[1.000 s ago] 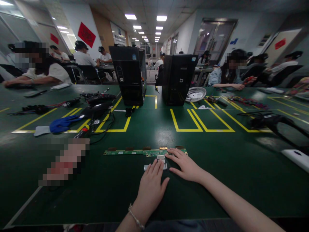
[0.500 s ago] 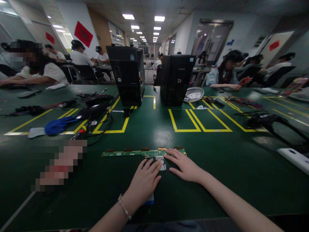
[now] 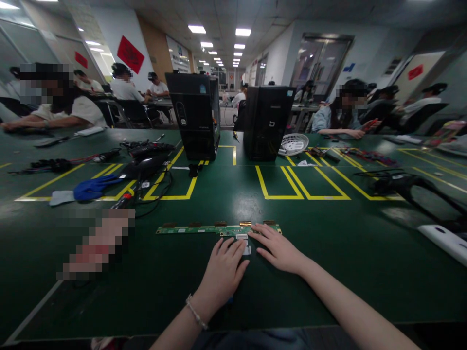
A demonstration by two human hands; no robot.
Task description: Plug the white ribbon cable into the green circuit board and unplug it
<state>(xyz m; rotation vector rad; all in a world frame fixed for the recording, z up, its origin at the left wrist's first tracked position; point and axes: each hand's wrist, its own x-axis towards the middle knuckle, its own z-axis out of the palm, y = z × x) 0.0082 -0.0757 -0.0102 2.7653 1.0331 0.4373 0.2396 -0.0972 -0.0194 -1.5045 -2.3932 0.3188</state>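
A long narrow green circuit board (image 3: 189,228) lies across the green table (image 3: 328,253) in front of me. A flat whitish ribbon cable (image 3: 246,249) runs from the board's middle toward me. My left hand (image 3: 222,270) lies flat on that cable, fingers stretched toward the board. A bracelet sits on its wrist. My right hand (image 3: 277,248) rests open on the table, fingertips touching the board's right part beside the connector.
Two black computer towers (image 3: 197,114) (image 3: 266,119) stand at the table's middle, inside yellow tape boxes. A blue glove (image 3: 91,188), cables and tools lie at left, a white fan grille (image 3: 294,143) and black parts at right. Other people sit around neighbouring tables.
My left hand has slid back along the ribbon cable toward me and shifted slightly left. My right hand has stayed on the board.
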